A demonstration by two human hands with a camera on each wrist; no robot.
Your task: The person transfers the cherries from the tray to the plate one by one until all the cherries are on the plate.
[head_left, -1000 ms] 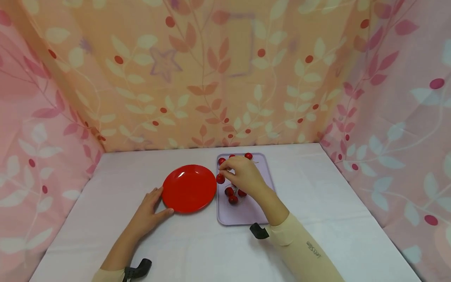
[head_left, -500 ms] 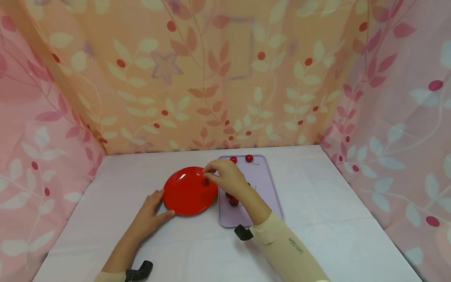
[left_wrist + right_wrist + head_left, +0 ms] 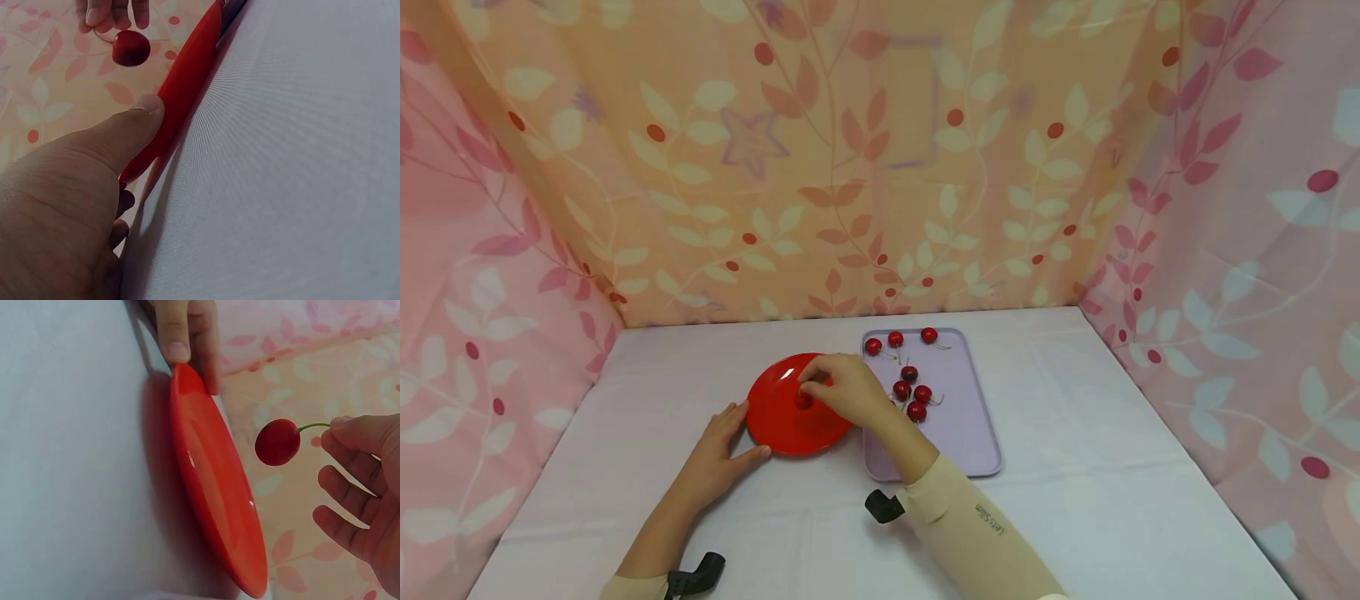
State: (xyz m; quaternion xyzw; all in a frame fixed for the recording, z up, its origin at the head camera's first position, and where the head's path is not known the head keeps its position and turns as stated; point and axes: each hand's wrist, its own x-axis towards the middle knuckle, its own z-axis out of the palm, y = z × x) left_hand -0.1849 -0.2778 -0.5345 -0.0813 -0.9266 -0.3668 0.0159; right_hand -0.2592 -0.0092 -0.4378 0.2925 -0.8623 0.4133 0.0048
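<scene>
By its thin green stem, my right hand [image 3: 847, 388] pinches a red cherry [image 3: 278, 442] between thumb and forefinger. The fruit hangs above the red plate [image 3: 775, 422], apart from it; the other fingers are loosely bent. At the plate's near left rim, my left hand [image 3: 718, 457] touches the edge with spread thumb and fingers. In the left wrist view its thumb [image 3: 142, 115] lies on the rim. A lilac tray [image 3: 958, 437] right of the plate bears several stemmed cherries [image 3: 902, 390], some partly hidden by my right forearm. No cherry shows on the visible part of the plate.
A white cloth [image 3: 1097, 450] covers the table. Floral fabric [image 3: 850, 167] stands as a wall behind, and pink floral fabric [image 3: 1247, 250] closes both sides. Black wrist mounts [image 3: 883, 506] stick out from both sleeves.
My right hand has moved left from the tray to over the plate, carrying the cherry by its stem. My left hand has stayed at the plate's rim.
</scene>
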